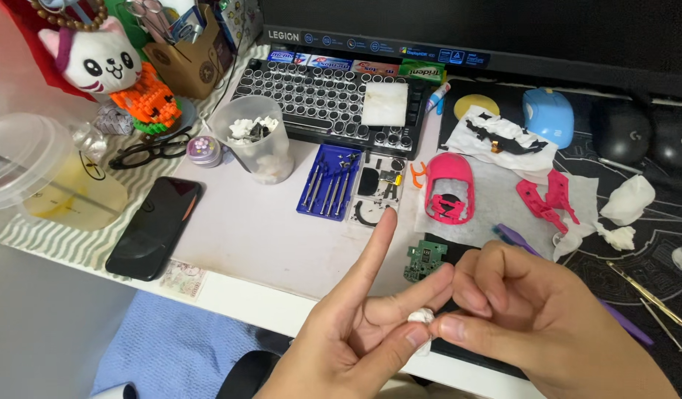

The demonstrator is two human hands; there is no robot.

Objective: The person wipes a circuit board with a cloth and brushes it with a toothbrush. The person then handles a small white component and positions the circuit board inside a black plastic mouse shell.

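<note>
My left hand (355,332) and my right hand (533,310) meet low in the head view, over the desk's front edge. Between the fingertips of both sits a small white wad (420,316), pinched by my left thumb and middle finger and touched by my right thumb and forefinger. My left index finger points up and away. Just beyond the fingers lies a small green circuit board (423,260). A pink mouse shell (449,188) and pink plastic parts (546,199) rest on white tissue (496,199) farther back. A purple tool (512,236) shows behind my right hand.
A blue tray of small screwdrivers (327,181) and a clear parts tray (378,191) lie mid-desk. A black keyboard (326,100), plastic cup (256,140), black phone (155,225), glasses (152,149), blue mouse (549,114), black mice (620,129), crumpled tissues (627,201) and metal picks (647,295) surround them.
</note>
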